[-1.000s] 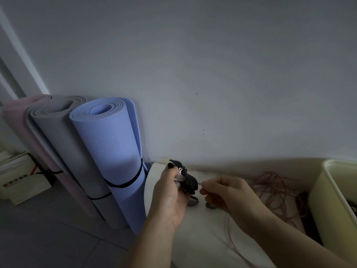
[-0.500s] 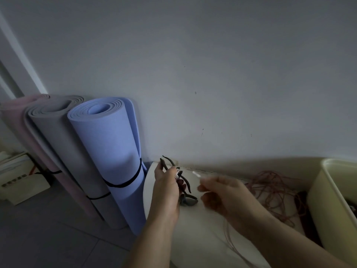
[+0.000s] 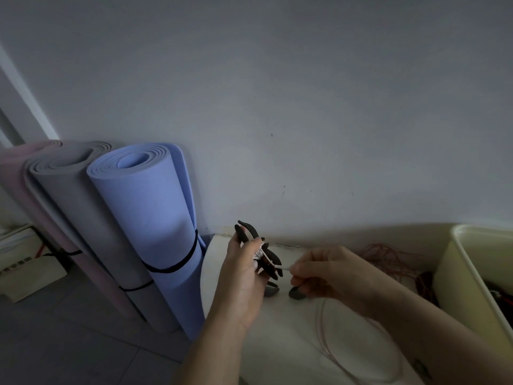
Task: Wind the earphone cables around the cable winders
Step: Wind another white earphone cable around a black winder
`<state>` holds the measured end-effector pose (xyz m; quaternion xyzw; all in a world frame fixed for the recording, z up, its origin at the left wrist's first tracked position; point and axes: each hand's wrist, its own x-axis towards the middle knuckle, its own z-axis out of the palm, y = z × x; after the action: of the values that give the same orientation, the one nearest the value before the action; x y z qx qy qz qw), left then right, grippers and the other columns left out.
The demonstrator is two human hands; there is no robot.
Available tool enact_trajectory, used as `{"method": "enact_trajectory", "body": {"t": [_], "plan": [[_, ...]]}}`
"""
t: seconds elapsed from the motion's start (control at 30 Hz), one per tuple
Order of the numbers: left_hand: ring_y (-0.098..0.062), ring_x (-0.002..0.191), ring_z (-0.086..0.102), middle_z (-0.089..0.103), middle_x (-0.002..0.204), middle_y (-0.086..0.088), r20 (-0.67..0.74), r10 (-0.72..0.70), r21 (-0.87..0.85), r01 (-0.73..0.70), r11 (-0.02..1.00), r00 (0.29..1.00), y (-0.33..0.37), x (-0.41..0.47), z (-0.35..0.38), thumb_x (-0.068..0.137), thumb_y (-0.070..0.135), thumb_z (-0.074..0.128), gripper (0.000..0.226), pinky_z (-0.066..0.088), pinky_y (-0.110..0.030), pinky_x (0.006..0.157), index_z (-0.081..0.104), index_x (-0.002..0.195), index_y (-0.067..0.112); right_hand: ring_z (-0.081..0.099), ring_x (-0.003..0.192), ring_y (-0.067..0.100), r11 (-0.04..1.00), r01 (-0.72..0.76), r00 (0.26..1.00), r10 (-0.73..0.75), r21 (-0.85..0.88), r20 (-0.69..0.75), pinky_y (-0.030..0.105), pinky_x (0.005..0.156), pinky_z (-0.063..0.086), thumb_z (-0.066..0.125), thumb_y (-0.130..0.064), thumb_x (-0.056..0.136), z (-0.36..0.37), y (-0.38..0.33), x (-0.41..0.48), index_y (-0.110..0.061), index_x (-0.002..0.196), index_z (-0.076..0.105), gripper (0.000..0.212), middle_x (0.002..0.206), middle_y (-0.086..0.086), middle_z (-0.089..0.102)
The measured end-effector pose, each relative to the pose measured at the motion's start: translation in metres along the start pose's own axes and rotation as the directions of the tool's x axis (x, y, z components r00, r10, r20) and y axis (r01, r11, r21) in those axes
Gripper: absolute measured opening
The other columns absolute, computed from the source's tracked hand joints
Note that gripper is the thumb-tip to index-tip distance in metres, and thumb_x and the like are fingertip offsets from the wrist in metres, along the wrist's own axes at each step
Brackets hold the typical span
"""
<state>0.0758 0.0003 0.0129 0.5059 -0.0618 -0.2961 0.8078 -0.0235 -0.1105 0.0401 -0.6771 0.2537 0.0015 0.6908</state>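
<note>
Two hands are in view, the left hand [image 3: 244, 276] and the right hand [image 3: 324, 273]. Between them are one black cable winder [image 3: 266, 257], though its dark lobes cannot be counted, and one white cable [image 3: 273, 263]. Two small dark pieces lie near the bench's [image 3: 277, 343] back edge, one [image 3: 270, 291] beside the other [image 3: 296, 293]. There is one tangle of reddish cable [image 3: 388, 262] and, at the right edge, one cream tub [image 3: 472, 273]. Three rolled mats stand beyond the left edge: one pink mat [image 3: 16, 184], one grey mat [image 3: 72, 195] and one blue mat [image 3: 144, 207]. At least one pale box [image 3: 30, 276] sits on the floor.
</note>
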Motion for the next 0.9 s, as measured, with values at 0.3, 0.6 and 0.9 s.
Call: {"method": "enact_trajectory", "body": {"t": [0.3,0.6,0.9], "plan": [[-0.015,0.079,0.050,0.056,0.082,-0.003,0.226,-0.069,0.051,0.059,0.997,0.972,0.002,-0.010,0.002,0.095,0.004,0.045,0.032,0.042,-0.029,0.072,0.059,0.119,0.020,0.059,0.055,0.011,0.996,0.042,0.983,-0.027,0.080,-0.182,0.026,0.061,0.049,0.064,-0.009,0.086,-0.015,0.000,0.003,-0.008,0.069,0.064,0.017,0.068,0.006,0.068],[-0.018,0.096,0.067,0.070,0.109,-0.012,0.234,-0.097,0.147,0.063,0.987,0.967,-0.002,-0.011,-0.001,0.093,0.014,0.056,0.028,0.054,-0.038,0.089,0.061,0.119,0.021,0.069,0.066,0.010,0.876,0.401,0.813,-0.476,-0.269,-0.337,0.021,0.065,0.056,0.063,-0.004,0.086,0.001,0.000,-0.002,-0.011,0.078,0.062,0.011,0.070,0.000,0.072],[-0.016,0.092,0.068,0.070,0.107,-0.011,0.238,-0.111,0.139,0.080,0.987,0.965,-0.002,-0.011,-0.002,0.094,0.009,0.055,0.031,0.055,-0.038,0.089,0.058,0.124,0.018,0.068,0.072,0.004,0.763,0.487,0.744,-0.617,-0.426,-0.255,0.018,0.067,0.053,0.067,-0.004,0.084,0.006,0.005,-0.001,-0.029,0.075,0.063,0.027,0.072,-0.006,0.071]]}}
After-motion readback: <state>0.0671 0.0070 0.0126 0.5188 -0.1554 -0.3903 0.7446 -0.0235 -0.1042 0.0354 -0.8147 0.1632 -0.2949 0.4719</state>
